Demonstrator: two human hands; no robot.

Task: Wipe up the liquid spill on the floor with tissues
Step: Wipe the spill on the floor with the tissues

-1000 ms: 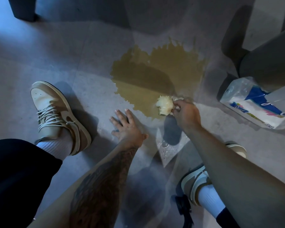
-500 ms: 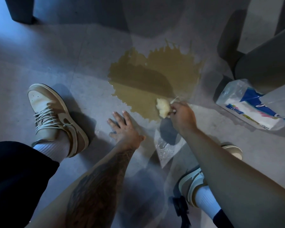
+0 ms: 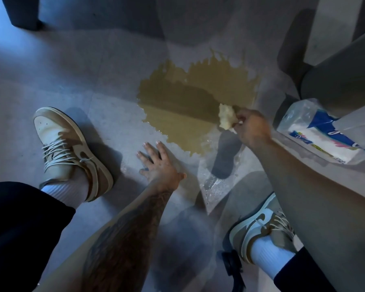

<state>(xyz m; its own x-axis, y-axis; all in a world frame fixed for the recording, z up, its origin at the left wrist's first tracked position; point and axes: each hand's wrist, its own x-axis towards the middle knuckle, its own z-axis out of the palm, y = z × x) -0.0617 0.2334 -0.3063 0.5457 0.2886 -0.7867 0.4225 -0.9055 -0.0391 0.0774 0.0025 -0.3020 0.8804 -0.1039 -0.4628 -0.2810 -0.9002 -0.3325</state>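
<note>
One wad of tissue (image 3: pixel 226 118) does the work here. Our right hand (image 3: pixel 251 129) has its fingers curled tight round the wad's near end, at the right-hand rim of the spill (image 3: pixel 190 106); we cannot tell whether the wad touches the floor (image 3: pixel 93 70) or hangs just above it. The wad looks lumpy, yellowed and soaked, so we judge it soft, heavy for its kind and ready to tear or drip. It is better held bunched in the whole hand than pinched by a corner, and pressed rather than dragged hard. The spill is a thin, glossy, brownish-yellow pool with a ragged, splashed far edge and a smoother near edge. It lies on smooth grey tiles with faint seams, which we expect to be slippery where wet. A clear, bubbly wet patch (image 3: pixel 214 183) shines just below the pool. Our left hand (image 3: pixel 158 163) lies flat on the floor with fingers spread, holding nothing, just beside the pool's near edge. To the right a pack of tissues (image 3: pixel 320 140) lies in crinkly clear and blue wrap. Its sheets look white and dry, so we judge them light and easy to pull. Most of the pool is not yet taken up.
</note>
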